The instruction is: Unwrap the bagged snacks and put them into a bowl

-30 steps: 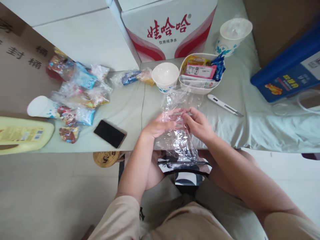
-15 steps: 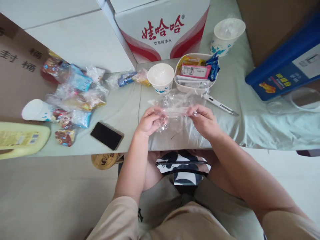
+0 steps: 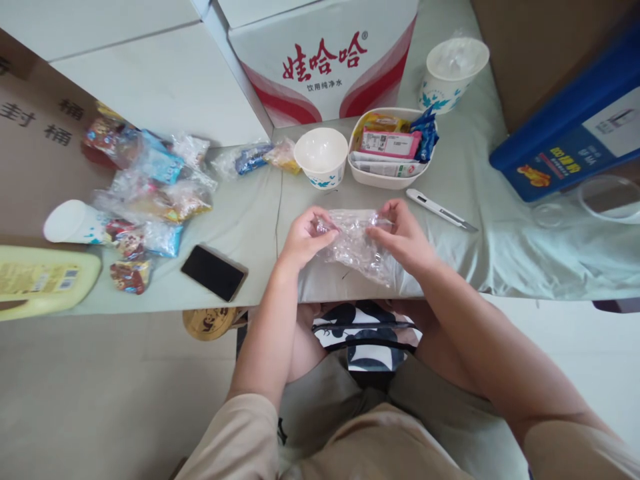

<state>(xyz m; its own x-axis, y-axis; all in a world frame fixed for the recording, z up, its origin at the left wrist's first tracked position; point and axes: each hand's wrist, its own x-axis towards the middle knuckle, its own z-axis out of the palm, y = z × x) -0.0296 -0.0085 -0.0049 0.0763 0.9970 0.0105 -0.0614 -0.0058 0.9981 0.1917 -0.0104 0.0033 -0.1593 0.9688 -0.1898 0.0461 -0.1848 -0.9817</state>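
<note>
A crumpled clear plastic bag (image 3: 357, 247) is stretched between my hands, just above the cloth-covered table (image 3: 505, 260). My left hand (image 3: 305, 239) pinches its left end between thumb and fingers. At the right end, my right hand (image 3: 403, 237) grips it the same way. Beyond the bag stand a white paper cup (image 3: 323, 160) with blue leaves and an oval white container (image 3: 385, 180) filled with packets. To the right of my right hand lies a white utility knife (image 3: 440, 210), its blade pointing right.
A black phone (image 3: 214, 272) lies left of my hands. Several wrapped snacks (image 3: 160, 163) are heaped around a tipped paper cup (image 3: 75, 221). At the back are a white water carton (image 3: 325, 60) and another cup (image 3: 453, 77); a blue box (image 3: 570, 133) leans on the right.
The bag's loose part has flopped from beyond my hands toward me, uncovering the container's front. My right hand has turned, with its fingers spread more around the plastic.
</note>
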